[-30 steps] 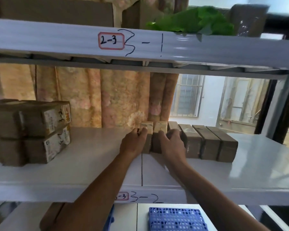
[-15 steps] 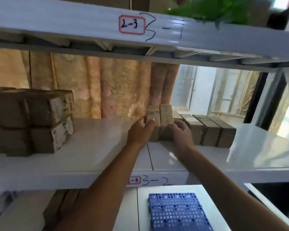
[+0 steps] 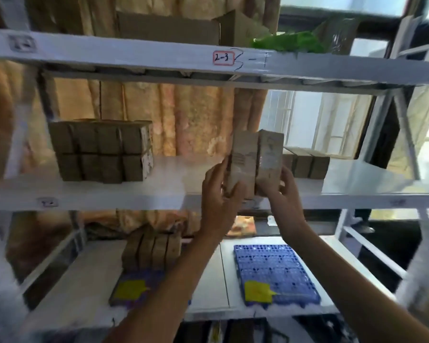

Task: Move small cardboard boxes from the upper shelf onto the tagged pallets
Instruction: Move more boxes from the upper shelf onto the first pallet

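Head view. Two small cardboard boxes, pressed side by side and upright, are held just in front of the edge of the upper shelf, clear of its surface. The left hand is closed around the lower left side of the pair, and the right hand is closed around the lower right side; the fingers on the far faces of the boxes are hidden. Print on the box fronts is too blurred to read.

Behind the right hand, a short row of boxes stands on the shelf, partly covered by the held pair, so its count cannot be told. To the left, well apart, a stack of boxes sits in two layers on the same shelf.

On the lower shelf, the right blue pallet carries a yellow tag at its near edge and bears no boxes. The left blue pallet, also with a yellow tag, is partly crossed by the left forearm and smeared by motion blur; a row of upright boxes stands at its far side, though whether they rest on the pallet or behind it cannot be told.

The top beam bears a red-framed label reading "2-3". Above it, a large carton and a green object are cut off by the frame. The frame's left edge is heavily blurred.
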